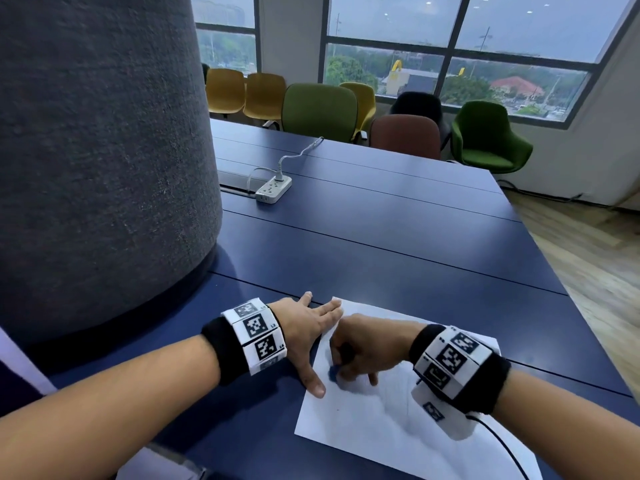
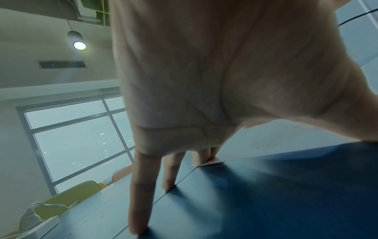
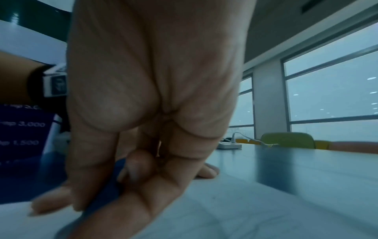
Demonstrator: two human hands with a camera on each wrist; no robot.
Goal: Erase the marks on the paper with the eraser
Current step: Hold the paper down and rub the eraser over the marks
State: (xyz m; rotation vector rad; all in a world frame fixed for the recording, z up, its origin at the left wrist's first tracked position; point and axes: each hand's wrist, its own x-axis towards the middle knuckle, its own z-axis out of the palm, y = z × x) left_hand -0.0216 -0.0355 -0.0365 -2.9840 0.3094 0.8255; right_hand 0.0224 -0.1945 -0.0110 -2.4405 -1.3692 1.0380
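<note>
A white sheet of paper [image 1: 398, 424] lies on the dark blue table [image 1: 381, 244] in front of me. My left hand [image 1: 308, 336] lies flat with straight fingers [image 2: 141, 202], thumb and fingertips pressing the paper's left edge and far corner. My right hand [image 1: 349, 358] is curled over the paper's left part and pinches a blue eraser [image 1: 334, 370], whose tip touches the sheet. In the right wrist view the eraser [image 3: 106, 195] shows between thumb and fingers. A tiny red speck [image 1: 336, 409] sits on the paper; other marks are not visible.
A large grey fabric-covered column [image 1: 104, 150] stands on the left, close to my left arm. A white power strip [image 1: 273, 189] with its cable lies farther back on the table. Coloured chairs [image 1: 320, 109] line the far edge under the windows.
</note>
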